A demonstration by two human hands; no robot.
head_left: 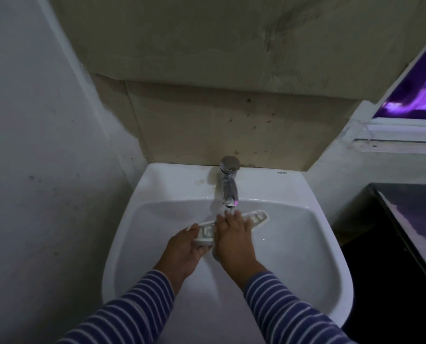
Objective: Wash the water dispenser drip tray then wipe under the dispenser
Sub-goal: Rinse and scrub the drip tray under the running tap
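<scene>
White sink (157,184) below a stained wall (207,58), window (420,90) at right. Left hand (182,249) grips the tray (256,218); right hand (231,239), fingers straight, presses it under the running tap (228,184).

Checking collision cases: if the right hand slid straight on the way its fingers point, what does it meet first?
The right hand lies flat on the drip tray, fingers toward the faucet. It would probably meet the water stream first, then the back wall of the sink; depth is unclear.
</scene>
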